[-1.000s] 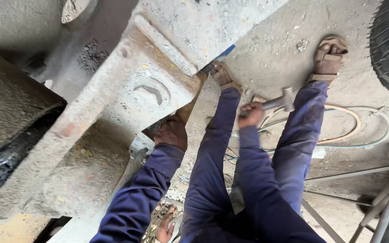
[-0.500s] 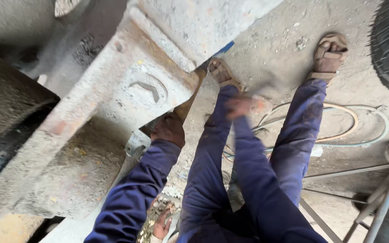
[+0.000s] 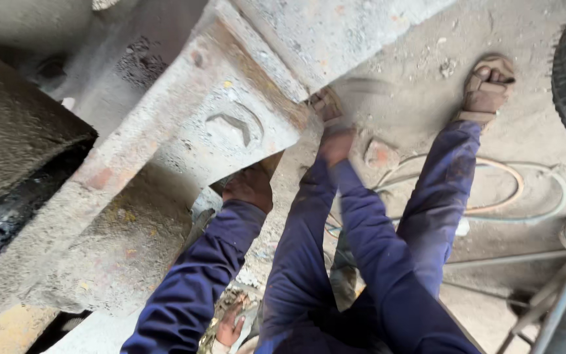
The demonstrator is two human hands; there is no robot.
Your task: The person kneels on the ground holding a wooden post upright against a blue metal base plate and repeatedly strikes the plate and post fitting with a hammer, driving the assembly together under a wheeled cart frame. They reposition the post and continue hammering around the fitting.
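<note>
A dusty concrete floor was lit by daylight; a hose was looped beside a metal stand.

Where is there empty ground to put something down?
Bare concrete floor lies open between the big rusty metal part and the sandalled foot. It is crowded lower right, where the hose loops and metal stand sit. Both hands, left and right, work tight under that metal part.
</note>
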